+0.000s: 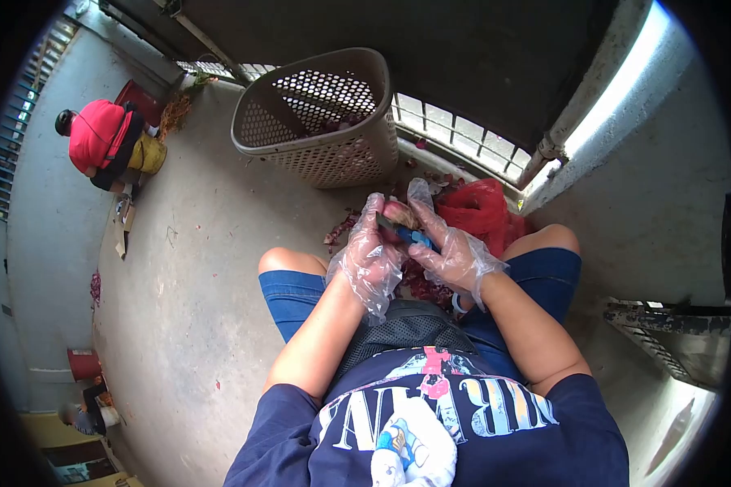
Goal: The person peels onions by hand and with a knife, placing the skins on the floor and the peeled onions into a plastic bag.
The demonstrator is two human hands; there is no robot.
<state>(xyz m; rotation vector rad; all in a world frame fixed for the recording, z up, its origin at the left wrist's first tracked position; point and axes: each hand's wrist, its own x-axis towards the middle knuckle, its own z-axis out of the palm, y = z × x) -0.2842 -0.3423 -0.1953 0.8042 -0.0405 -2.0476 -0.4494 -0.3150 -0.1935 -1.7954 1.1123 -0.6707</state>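
Both my hands wear clear plastic gloves and meet above my lap. My left hand (369, 252) is closed around a reddish-purple onion (400, 213), whose pale, dry end shows. Gripped in my right hand (460, 253) is a small knife with a blue handle (414, 236); its dark blade (384, 221) lies against the onion by my left fingers. Between and beyond my knees, purple onion skins (421, 286) lie in a pile, partly hidden by my hands. A red mesh bag (477, 213) is crumpled just past my right hand.
A tall perforated plastic basket (325, 154) with onions inside stands ahead, by a barred gate. At the far left, a person in red (101, 138) bends near a red bucket (140, 101). Another person (91, 414) and a red container (83, 364) are at lower left.
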